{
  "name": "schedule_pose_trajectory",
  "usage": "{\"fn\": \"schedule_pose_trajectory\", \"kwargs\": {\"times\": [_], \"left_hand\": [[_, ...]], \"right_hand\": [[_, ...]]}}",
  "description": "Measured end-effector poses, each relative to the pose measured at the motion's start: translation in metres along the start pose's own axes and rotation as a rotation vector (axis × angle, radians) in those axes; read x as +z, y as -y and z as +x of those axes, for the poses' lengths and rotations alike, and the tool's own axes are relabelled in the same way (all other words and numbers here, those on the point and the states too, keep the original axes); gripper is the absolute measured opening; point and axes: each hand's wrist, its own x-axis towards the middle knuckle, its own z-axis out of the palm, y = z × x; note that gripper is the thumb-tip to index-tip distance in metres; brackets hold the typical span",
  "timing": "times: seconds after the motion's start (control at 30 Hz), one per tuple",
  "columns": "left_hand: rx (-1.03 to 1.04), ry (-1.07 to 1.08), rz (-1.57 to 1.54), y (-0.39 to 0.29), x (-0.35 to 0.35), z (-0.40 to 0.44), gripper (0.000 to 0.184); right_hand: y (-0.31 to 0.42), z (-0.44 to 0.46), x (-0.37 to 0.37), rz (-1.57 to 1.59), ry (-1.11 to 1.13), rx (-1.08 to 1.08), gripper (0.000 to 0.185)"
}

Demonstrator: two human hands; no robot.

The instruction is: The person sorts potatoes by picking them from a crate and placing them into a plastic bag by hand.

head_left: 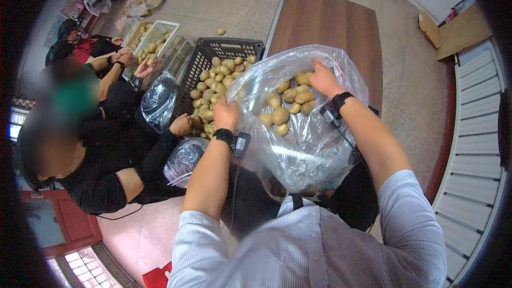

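Observation:
A large clear plastic bag (314, 157) lies spread open in front of me, with several potatoes (288, 98) inside it. On the bag's left edge, my left hand (226, 114) is closed around the plastic. My right hand (324, 80) grips the far right part of the bag's rim, beside the potatoes. Left of the bag stands a black plastic crate (200, 53) filled with loose potatoes (216, 77). A co-worker's hand (180, 125) touches potatoes at the crate's near end. Dark bands circle both my wrists.
A brown wooden table (330, 24) stands beyond the bag. Co-workers sit at left by a white crate (173, 34) of potatoes. Filled bags (160, 101) lie between them and the black crate. One potato (221, 32) rests on the floor. A white radiator (472, 144) lines the right wall.

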Motion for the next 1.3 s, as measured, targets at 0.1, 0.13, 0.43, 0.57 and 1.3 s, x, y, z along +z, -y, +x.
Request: {"fn": "schedule_pose_trajectory", "kwargs": {"times": [0.1,0.13,0.43,0.57,1.3], "left_hand": [[-0.026,0.023,0.01,0.006,0.006,0.003,0.036],[0.004,0.02,0.008,0.006,0.007,0.003,0.036],[0.02,0.083,-0.074,-0.002,0.01,0.001,0.036],[0.062,0.061,-0.074,-0.017,0.002,-0.009,0.032],[-0.012,0.104,-0.011,0.005,0.017,0.006,0.038]], "right_hand": [[0.006,-0.01,0.01,-0.061,-0.062,-0.054,0.045],[0.009,-0.014,0.015,-0.116,-0.051,-0.074,0.045],[0.039,-0.021,0.043,-0.43,0.114,-0.393,0.045],[0.046,-0.018,0.043,-0.512,0.226,-0.322,0.052],[0.004,-0.054,0.018,-0.593,0.082,-0.443,0.06]]}}
